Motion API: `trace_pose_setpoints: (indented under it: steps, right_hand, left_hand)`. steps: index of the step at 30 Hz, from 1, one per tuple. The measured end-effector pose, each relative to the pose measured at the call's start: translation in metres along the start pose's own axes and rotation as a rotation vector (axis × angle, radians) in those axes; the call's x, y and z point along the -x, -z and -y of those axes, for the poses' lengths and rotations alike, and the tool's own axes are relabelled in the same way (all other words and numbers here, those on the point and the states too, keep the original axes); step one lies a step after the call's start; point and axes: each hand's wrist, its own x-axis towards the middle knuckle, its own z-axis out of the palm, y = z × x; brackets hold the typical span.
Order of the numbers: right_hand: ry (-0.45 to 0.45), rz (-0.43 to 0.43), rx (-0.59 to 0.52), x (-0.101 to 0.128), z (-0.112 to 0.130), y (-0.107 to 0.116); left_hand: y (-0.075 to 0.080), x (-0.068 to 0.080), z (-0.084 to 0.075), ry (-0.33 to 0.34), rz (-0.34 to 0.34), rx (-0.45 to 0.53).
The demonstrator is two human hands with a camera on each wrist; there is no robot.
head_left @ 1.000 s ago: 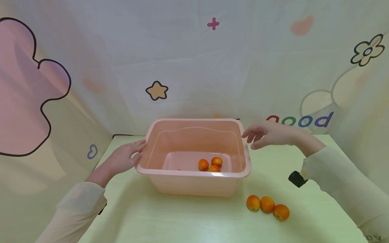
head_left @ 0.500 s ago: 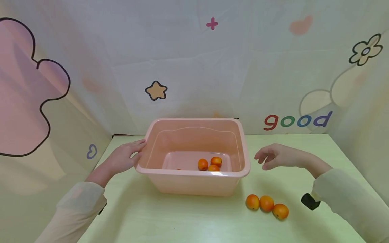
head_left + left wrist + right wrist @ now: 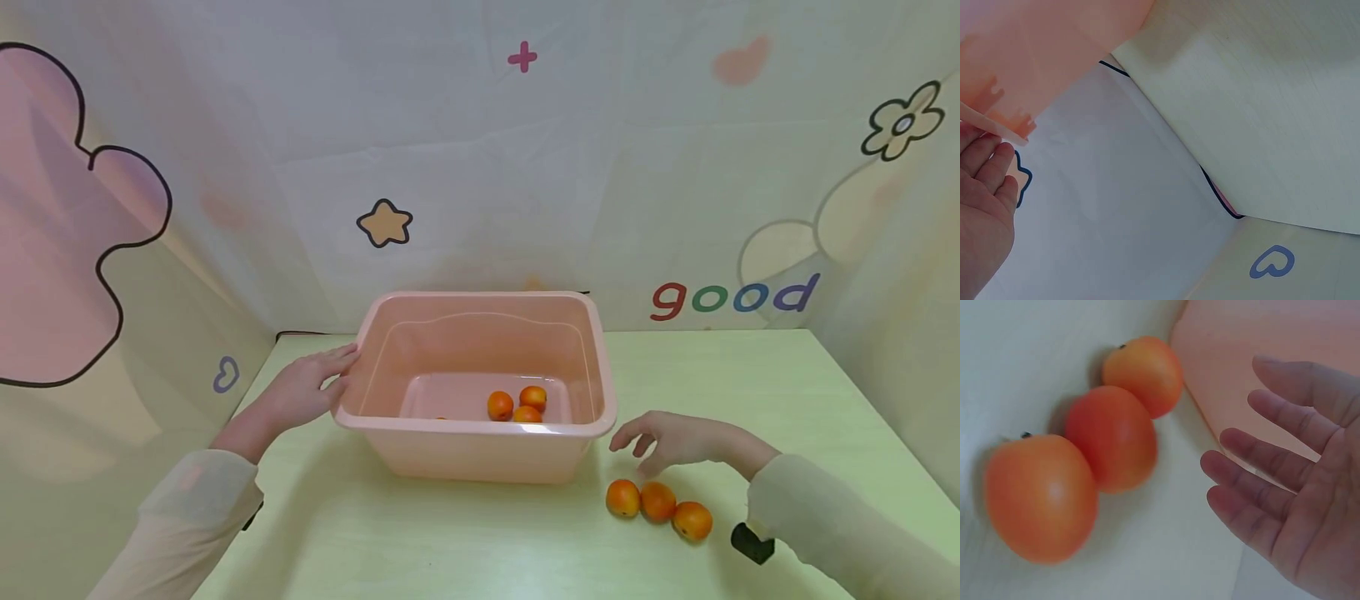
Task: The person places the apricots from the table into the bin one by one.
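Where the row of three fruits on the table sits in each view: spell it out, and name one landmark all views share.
Head: lower right, the row of three orange fruits on the table, just below the right hand.
Left wrist: not in it.
Right wrist: from lower left up to upper middle, left of the hand.
Shared landmark: the pink tub, central, upper left and upper right respectively.

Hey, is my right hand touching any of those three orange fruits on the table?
Apart. The right wrist view shows it: table and pink tub are visible in the gap between the right hand and all three orange fruits.
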Motion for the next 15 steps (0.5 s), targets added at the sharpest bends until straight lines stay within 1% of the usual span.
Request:
trace_pose_setpoints:
  steps: [4,9,12,15]
  right_hand:
    - [-0.048,0.012,0.008,-0.003,-0.002,-0.011]
    - [-0.061,0.041,0.003,-0.007,-0.003,-0.019]
    - [-0.098,0.044,-0.002,-0.010,-0.002,-0.024]
    - [-0.111,0.048,0.018,-0.013,-0.002,-0.029]
  left_hand:
    - [0.000,0.000,0.000,0.003,0.001,-0.003]
    - [-0.001,0.000,-0.001,0.019,0.005,0.004]
    - [-0.001,-0.001,0.000,0.025,0.006,0.010]
    - [-0.001,-0.001,-0.001,0.026,0.006,0.013]
